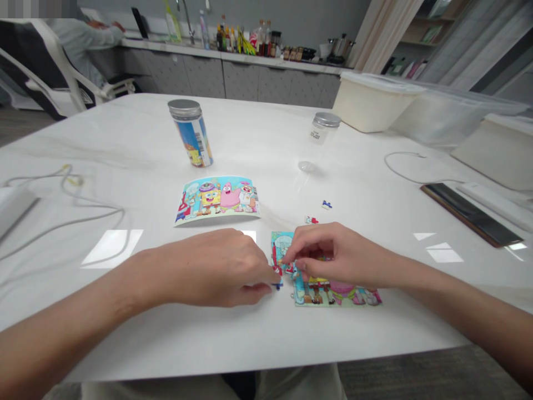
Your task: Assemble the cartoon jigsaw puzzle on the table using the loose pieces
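Observation:
A cartoon jigsaw puzzle (337, 299), mostly joined, lies flat on the white table. My right hand (333, 253) reaches over it with fingers closed in a pinch on a small puzzle piece (291, 270) at its left part, where a gap shows. At the puzzle's left edge, the curled fingers of my left hand (233, 269) are closed on a blue-edged puzzle piece (278, 285); the fingertips partly cover it. Two loose pieces lie beyond my right hand: a red and white piece (312, 220) and a blue piece (327, 205). Both hands hide some of the picture.
A curved picture card (229, 200) lies behind my left hand. Beyond stand a cartoon-labelled jar (192, 133) and a clear jar (322, 130) with metal lids. Cables (112, 211) lie left; a dark phone-like slab (470, 214) and storage boxes (375, 103) are right. A person (83, 47) sits back left.

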A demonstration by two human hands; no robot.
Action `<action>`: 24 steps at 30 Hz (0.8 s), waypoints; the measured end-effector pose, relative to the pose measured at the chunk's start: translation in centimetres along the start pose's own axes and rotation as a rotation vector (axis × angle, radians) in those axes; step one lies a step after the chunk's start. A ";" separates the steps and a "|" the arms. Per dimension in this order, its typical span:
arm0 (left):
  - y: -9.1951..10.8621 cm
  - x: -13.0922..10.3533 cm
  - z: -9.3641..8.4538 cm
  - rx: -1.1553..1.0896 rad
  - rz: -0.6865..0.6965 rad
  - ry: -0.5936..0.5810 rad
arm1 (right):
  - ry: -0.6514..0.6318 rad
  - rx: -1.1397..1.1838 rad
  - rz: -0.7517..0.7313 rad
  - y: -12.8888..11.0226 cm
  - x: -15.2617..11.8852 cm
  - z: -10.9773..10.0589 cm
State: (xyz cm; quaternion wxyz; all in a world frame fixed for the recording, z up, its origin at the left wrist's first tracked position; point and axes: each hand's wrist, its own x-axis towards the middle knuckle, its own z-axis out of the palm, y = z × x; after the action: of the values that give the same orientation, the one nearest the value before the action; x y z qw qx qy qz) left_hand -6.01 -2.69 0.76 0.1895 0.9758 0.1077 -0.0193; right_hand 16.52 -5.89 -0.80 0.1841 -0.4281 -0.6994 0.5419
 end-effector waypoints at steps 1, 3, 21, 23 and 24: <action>0.0 0.0 0.0 0.010 -0.002 0.005 | -0.010 0.034 0.031 -0.1 0.0 0.0; 0.0 0.0 0.0 0.035 -0.002 -0.002 | -0.020 0.079 0.101 -0.2 0.0 -0.1; -0.1 -0.1 0.2 0.072 0.029 0.015 | -0.036 0.156 0.087 -0.1 0.0 -0.2; -0.1 -0.2 0.2 0.069 0.029 0.014 | -0.041 0.162 0.125 -0.2 0.1 -0.3; -0.1 -0.2 0.2 0.068 0.030 0.016 | -0.036 0.164 0.134 -0.3 0.1 -0.3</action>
State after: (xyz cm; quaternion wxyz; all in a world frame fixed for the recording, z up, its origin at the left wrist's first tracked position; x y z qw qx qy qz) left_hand -6.18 -2.72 0.50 0.1558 0.9833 0.0937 -0.0121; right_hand 16.60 -5.65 -0.47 0.1693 -0.4477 -0.6258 0.6159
